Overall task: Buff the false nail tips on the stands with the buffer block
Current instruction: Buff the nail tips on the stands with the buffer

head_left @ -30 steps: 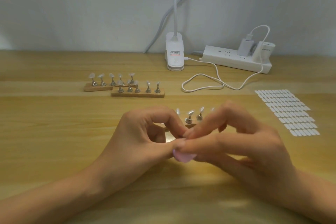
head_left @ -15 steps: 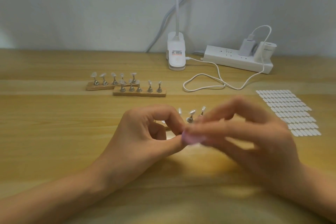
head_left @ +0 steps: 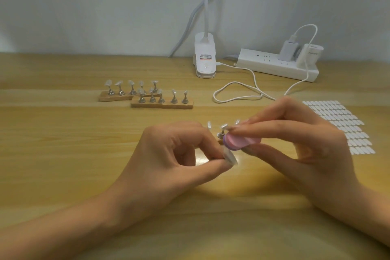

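The lamp clamp [head_left: 205, 63] bears a label [head_left: 205, 57] of small, unreadable print; faint grey lettering on the charger [head_left: 312, 54] is equally illegible.

Bright even light, soft shadows under hands [head_left: 168, 160], slight blur, wide-angle edge distortion

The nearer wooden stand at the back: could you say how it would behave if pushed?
Probably slides rather than tips: the stand is long and low. Its nail tips perch on narrow pegs, so they likely knock loose easily.
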Motion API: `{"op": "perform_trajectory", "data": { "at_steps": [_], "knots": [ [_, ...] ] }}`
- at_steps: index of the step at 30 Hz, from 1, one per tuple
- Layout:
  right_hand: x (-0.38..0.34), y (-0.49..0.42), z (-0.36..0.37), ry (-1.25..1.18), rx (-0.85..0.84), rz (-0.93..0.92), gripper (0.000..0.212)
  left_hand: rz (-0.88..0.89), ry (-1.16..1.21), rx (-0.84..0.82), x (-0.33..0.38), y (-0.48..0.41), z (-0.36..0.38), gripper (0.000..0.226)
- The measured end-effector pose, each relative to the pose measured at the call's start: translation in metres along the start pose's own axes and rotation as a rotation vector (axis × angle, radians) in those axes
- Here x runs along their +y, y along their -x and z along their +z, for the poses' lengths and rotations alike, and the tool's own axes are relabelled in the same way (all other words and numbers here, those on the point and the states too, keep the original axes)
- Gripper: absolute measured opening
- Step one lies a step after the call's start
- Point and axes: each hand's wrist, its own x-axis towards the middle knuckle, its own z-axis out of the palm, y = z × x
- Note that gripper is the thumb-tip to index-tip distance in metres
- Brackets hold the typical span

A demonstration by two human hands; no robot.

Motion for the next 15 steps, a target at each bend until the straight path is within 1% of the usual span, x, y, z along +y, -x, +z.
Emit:
{"op": "perform_trajectory", "data": {
  "at_steps": [1,4,8,12,15],
  "knots": [
    [-0.0011,0.0003,0.0006,-0.005,-0.002,0.003,0.023,-0.005,0.008,0.01,-0.0008,0.0,-0.0006,0.01],
    [-0.0039,0.0011,0.0044,0.035,-0.045,-0.063,0.02,-0.007,0.019,0.019,-0.0026,0.0001,-0.001,0.009],
    [-0.0056,-0.0004,0.0015,0.021,-0.019,-0.012,0.022,-0.012,0.013,0.029,-0.0043,0.001,-0.0007,0.009],
    [-0.0064,0.0006,0.0042,0.07,-0.066,-0.086,0.017,-0.023,0.014,0.016,-0.0061,0.0017,-0.0015,0.013],
    [-0.0008,-0.0014,0.0015,0.037,-0.016,-0.008,0.019,-0.021,-0.002,0.032,-0.0057,0.0027,-0.0011,0.013]
  ]
}}
